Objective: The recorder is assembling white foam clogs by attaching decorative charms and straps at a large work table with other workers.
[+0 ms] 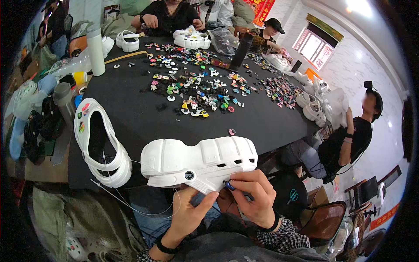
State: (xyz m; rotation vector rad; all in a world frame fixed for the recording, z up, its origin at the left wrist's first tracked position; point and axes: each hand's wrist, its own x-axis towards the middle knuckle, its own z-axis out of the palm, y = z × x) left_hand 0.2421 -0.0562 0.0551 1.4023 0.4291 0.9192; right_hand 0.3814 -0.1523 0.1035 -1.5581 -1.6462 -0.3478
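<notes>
A white clog [198,156] lies turned on its side in front of me, its chunky sole facing up and away. My left hand [192,209] grips its lower edge, the thumb pressed on the upper near a round black badge. Between the thumb and fingers of my right hand [255,198] is a small dark-blue shoe charm [229,185], held against the clog's upper beside a hole. The charm's back is hidden. The other white clog [102,144] stands at the left with colourful charms on its toe. A thin clear cord [126,201] runs from it toward my left hand.
Many loose charms [205,94] spread over the black table [135,118]. A white bottle [95,50] and a steel tumbler [63,101] stand at the left. A black cylinder [242,49] stands farther back. People work at the far side and right, near more white clogs [310,109].
</notes>
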